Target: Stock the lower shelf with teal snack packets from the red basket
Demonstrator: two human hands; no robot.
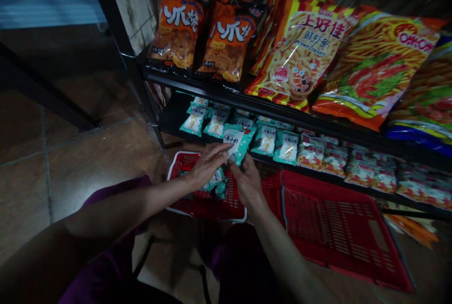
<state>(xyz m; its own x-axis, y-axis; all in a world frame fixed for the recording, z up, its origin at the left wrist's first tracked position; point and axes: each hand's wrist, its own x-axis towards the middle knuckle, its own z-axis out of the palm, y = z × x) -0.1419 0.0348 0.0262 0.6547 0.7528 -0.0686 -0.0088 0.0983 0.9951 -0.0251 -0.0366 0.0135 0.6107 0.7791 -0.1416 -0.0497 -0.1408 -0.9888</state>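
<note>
A small green-and-white snack bag (243, 140) is between my two hands, tilted in front of the lower shelf. My left hand (209, 165) reaches in from the left, its fingers stretched along the bag's left side and gripping its edge. From below, my right hand (250, 182) pinches the bag's bottom edge, its thumb toward the left hand. Under both hands stands a red basket (231, 207) with a white rim. Several more green snack bags (219, 186) lie inside it, partly hidden by my left hand and wrist.
Rows of green snack bags (265, 138) and red-and-white snack bags (310, 152) fill the lower black shelf. Larger orange bags (180, 31) and prawn cracker bags (300, 54) stand above. Another red basket (339, 219) sits at right. A shelf post (130, 66) rises at left.
</note>
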